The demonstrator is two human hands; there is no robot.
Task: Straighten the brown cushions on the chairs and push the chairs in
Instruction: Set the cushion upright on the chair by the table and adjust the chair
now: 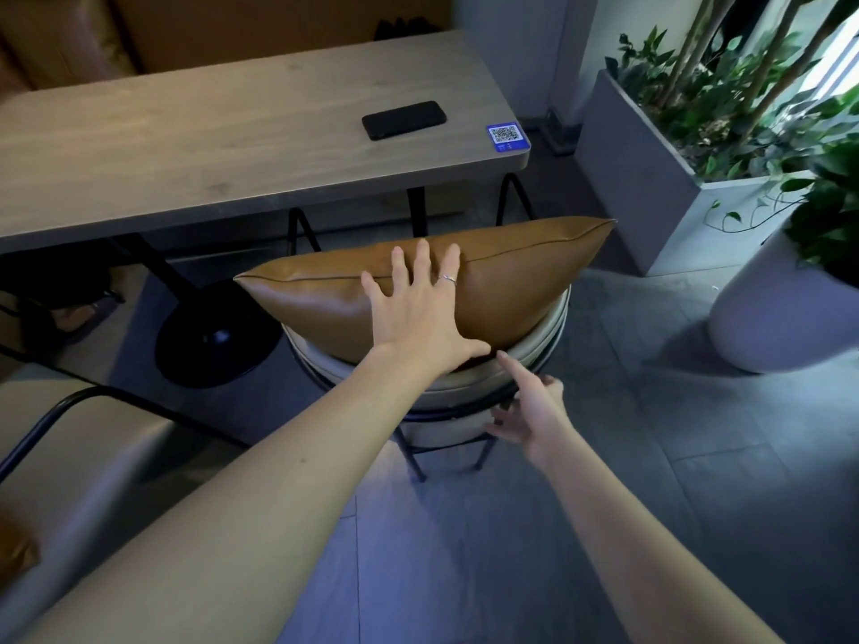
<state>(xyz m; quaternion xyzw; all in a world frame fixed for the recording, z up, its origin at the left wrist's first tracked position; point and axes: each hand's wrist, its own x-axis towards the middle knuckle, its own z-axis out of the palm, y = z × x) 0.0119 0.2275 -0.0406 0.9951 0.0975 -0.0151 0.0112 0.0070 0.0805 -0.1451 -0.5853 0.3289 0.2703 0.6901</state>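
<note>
Risk: the brown leather rectangular cushion [488, 281] stands on edge on the round cream padded chair [469, 378], so uneven pressure could tip it off the far side toward the grey wooden table [186, 146]. The left hand [418, 313] lies flat and open on its near face, fingers spread. The right hand [534, 406] is open at the chair's near right rim, index finger extended, gripping nothing. The cushion appears smooth and plump, tilted slightly, its seam uppermost.
</note>
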